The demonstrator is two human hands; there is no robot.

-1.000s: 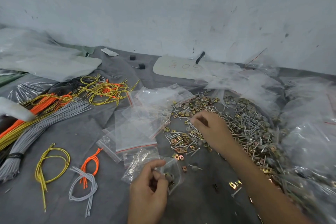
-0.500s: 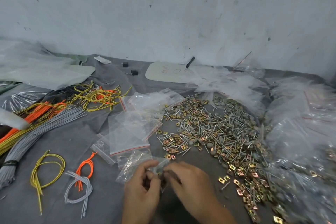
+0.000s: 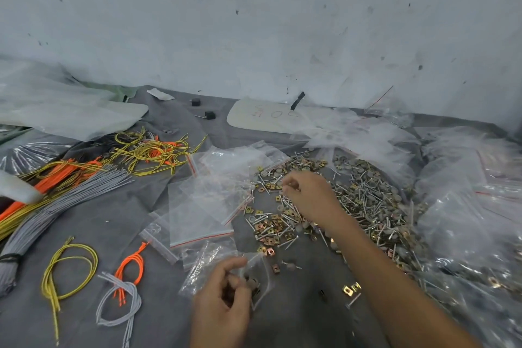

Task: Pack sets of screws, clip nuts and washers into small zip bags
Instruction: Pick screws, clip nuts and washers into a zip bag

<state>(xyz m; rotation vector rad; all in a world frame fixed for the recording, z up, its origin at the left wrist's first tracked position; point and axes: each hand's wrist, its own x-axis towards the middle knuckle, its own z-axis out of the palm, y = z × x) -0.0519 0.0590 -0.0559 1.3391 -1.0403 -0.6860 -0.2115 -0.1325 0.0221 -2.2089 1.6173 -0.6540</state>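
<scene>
Right hand [image 3: 308, 195] back at screws [image 3: 365, 198]; left-gripped bag [image 3: 257, 274] blurred

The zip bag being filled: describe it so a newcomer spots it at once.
Find the heap of screws, clip nuts and washers on the grey cloth, then come nearer to the left hand. Its fingers pinch the zip bag; unlike the flat empty bags beyond, it already holds a few parts.

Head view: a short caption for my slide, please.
Left hand holds a small zip bag while the right hand reaches into the pile of screws, clip nuts and washers.
</scene>
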